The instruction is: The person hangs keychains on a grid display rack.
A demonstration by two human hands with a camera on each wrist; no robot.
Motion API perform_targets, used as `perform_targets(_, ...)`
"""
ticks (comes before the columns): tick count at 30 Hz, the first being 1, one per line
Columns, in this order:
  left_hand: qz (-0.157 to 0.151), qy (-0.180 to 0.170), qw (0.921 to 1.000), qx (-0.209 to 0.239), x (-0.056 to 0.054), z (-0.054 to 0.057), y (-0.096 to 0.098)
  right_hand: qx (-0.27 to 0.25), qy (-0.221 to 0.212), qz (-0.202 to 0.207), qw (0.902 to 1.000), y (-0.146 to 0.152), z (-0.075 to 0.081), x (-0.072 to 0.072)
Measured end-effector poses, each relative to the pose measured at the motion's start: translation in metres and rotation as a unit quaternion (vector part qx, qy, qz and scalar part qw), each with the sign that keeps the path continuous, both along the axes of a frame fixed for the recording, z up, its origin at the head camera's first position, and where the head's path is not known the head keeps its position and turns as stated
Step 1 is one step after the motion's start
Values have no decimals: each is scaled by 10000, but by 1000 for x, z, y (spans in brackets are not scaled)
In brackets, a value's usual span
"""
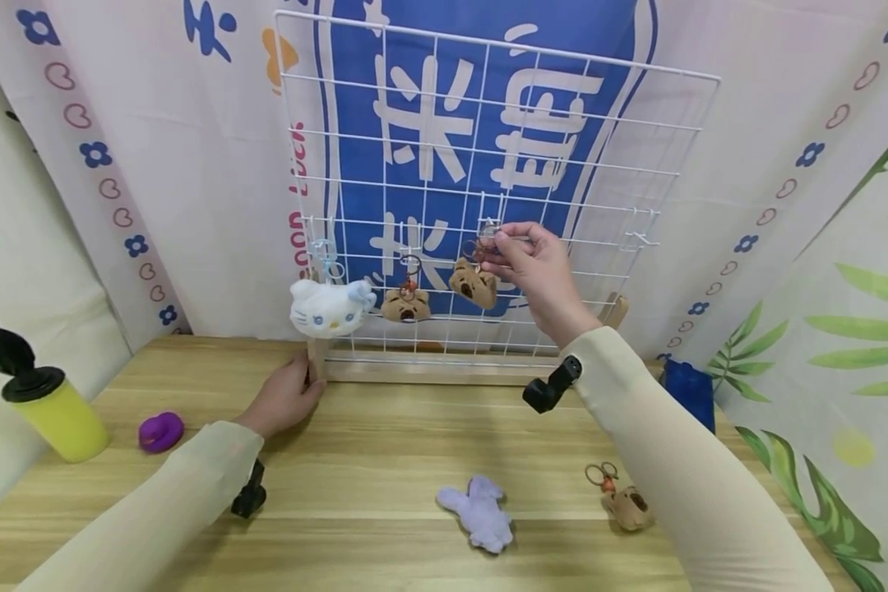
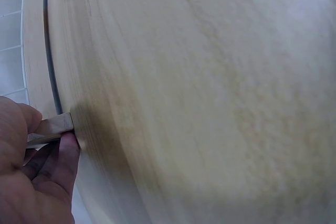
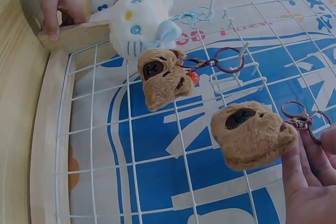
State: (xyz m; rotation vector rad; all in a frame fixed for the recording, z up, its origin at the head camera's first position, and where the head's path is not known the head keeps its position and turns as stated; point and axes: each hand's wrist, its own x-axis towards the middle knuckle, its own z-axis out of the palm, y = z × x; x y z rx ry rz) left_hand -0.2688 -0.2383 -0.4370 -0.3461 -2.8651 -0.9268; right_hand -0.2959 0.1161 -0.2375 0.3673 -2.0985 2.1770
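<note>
Up at the white wire grid (image 1: 585,173), my right hand (image 1: 538,271) pinches the metal ring of a brown plush animal-head keychain (image 1: 474,284), close to a white hook (image 1: 492,215). The right wrist view shows this plush (image 3: 251,136) beside my fingers; whether its ring sits on the hook I cannot tell. To its left hangs a similar brown plush keychain (image 1: 407,306), then a white cat plush keychain (image 1: 329,309) with a blue bow. Low on the left, my left hand (image 1: 284,396) grips the wooden foot (image 2: 55,125) of the grid's stand between thumb and fingers.
On the wooden table lie a lilac plush (image 1: 481,514) and another brown plush keychain (image 1: 627,508) near my right forearm. A purple ring-shaped thing (image 1: 160,432) and a yellow pump (image 1: 62,419) are at the left. An unused hook (image 1: 640,237) hangs right; something blue (image 1: 688,395) stands behind my right arm.
</note>
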Motion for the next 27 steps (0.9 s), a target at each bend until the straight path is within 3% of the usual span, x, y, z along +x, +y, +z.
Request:
perform_targets(15, -5, 19, 10000, -18, 0, -1, 0, 26, -61, -120, 9999, 3, -14, 0)
perform_targets(27, -6, 68, 10000, 17, 0, -1, 0, 478, -229, -163, 9985, 10, -15, 2)
